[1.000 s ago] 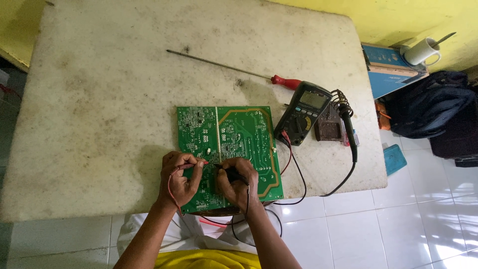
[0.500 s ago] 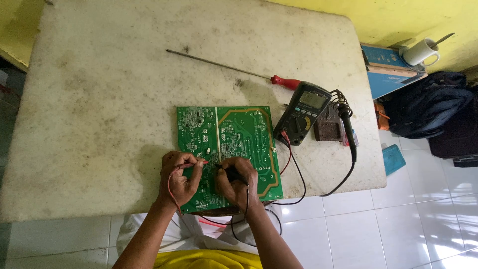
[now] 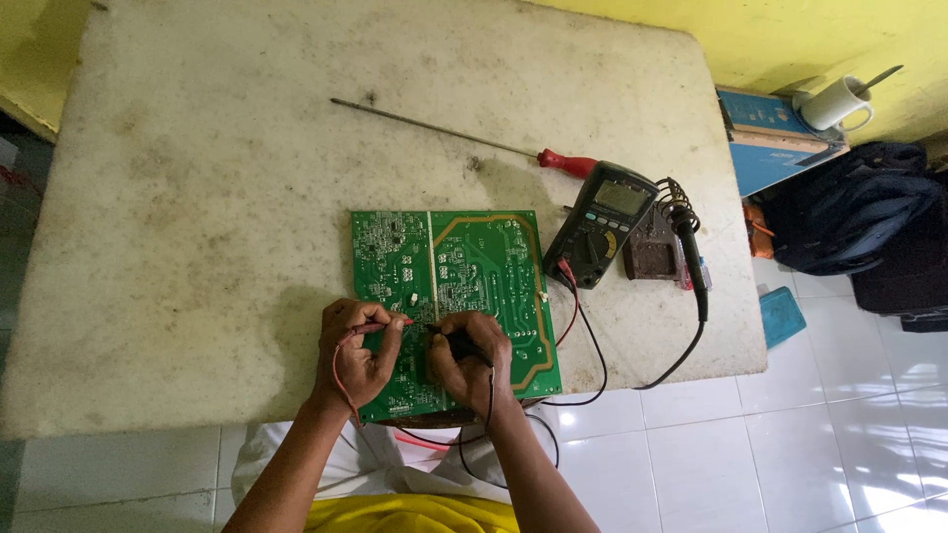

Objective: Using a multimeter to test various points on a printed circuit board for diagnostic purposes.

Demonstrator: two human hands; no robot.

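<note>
- Surface point(image 3: 197, 197): pale, stained, carrying everything listed.
- Circuit board point(image 3: 474, 257): green, lying at the near edge; probing is under way.
- Multimeter point(image 3: 602, 222): sitting just right of the board.
- Left hand point(image 3: 357, 353): pinching the red probe point(image 3: 390, 323).
- Right hand point(image 3: 472, 363): gripping the black probe point(image 3: 456, 341).

Left hand point(image 3: 357, 357) edged slightly toward right hand point(image 3: 472, 361); probe tips closer on circuit board point(image 3: 494, 259).

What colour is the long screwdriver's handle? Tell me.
Red; the screwdriver handle shows best in the head view, beside the multimeter.
</note>
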